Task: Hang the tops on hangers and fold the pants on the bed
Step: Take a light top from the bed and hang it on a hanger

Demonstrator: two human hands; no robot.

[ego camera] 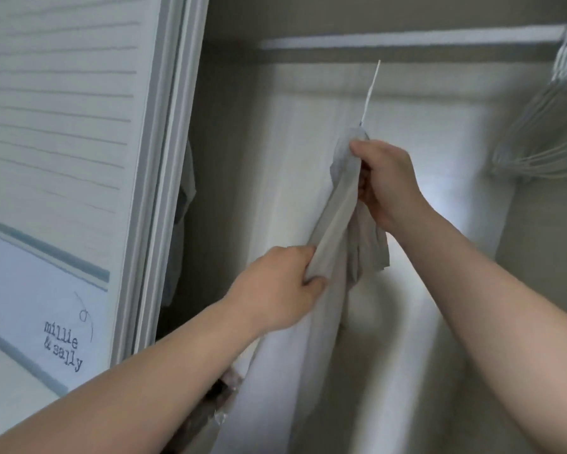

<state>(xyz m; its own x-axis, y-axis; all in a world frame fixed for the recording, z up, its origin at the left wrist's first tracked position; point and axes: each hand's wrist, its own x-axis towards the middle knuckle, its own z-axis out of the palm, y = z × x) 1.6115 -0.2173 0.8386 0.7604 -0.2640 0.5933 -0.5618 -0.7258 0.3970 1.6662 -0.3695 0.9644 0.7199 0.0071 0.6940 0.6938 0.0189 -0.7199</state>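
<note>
View from the head, looking into an open closet; two bare forearms reach forward from the bottom edge. The right hand (386, 185) is raised near the centre, fingers curled tight round the bunched neck of a pale grey top (337, 204); a thin white hanger (370, 90) rises from that bunch, seen edge-on as a slanted line, its tip just below the rod (406, 39) and apart from it. The left hand (275, 290) is lower and further left, pinching a fold of the same top between thumb and curled fingers, so the cloth is drawn taut on a slant between the two hands; below the left hand the cloth falls in long pale folds to the bottom of the view, and where the top ends there I cannot tell. A loose flap of it hangs under the right wrist. The rod is a white bar running across the top of the closet; at its far right a cluster of spare hangers (544, 139), white and bare, hangs well apart from the hands. On the left stands a white louvred door (62, 109); a pale sheet (46, 290) with blue bands and the printed words "millie & sally" lies against its lower part. Just behind the door's edge a dark garment (185, 191) hangs, mostly hidden; the picture is slightly blurred.
</note>
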